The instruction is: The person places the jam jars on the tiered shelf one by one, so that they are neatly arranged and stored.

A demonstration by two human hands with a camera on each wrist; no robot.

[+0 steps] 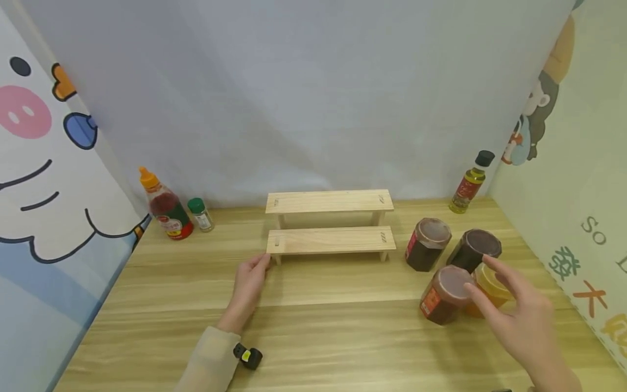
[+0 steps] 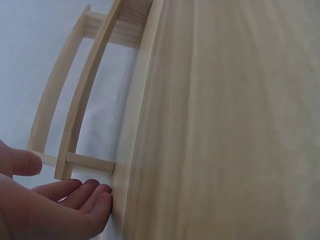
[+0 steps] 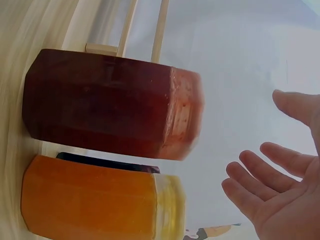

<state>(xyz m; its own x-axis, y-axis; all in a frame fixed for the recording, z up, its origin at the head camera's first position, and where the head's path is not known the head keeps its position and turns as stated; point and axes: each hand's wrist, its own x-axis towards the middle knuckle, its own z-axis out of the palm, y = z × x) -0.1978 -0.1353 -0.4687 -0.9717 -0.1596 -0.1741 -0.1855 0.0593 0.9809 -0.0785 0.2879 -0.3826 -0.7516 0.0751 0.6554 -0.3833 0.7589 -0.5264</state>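
Note:
At the front left corner of a two-tier wooden rack (image 1: 330, 239), my left hand (image 1: 250, 283) has its fingertips right by the leg. The left wrist view shows those fingers (image 2: 75, 197) loosely bent beside the rack's end, with the thumb apart from them. My right hand (image 1: 526, 321) hovers over a group of jars, thumb and fingers spread and nothing held. Nearest to it are a dark red jar (image 1: 441, 299) with an orange label and a jar of orange-yellow contents (image 1: 492, 288). Behind them stand two dark jars, one left (image 1: 423, 247) and one right (image 1: 467, 256).
A red sauce bottle (image 1: 168, 212) with an orange cap and a small green-capped shaker (image 1: 201, 215) stand at the back left. An oil bottle (image 1: 467, 188) stands at the back right. A pale backdrop (image 1: 294, 98) rises behind the wooden table (image 1: 318, 326).

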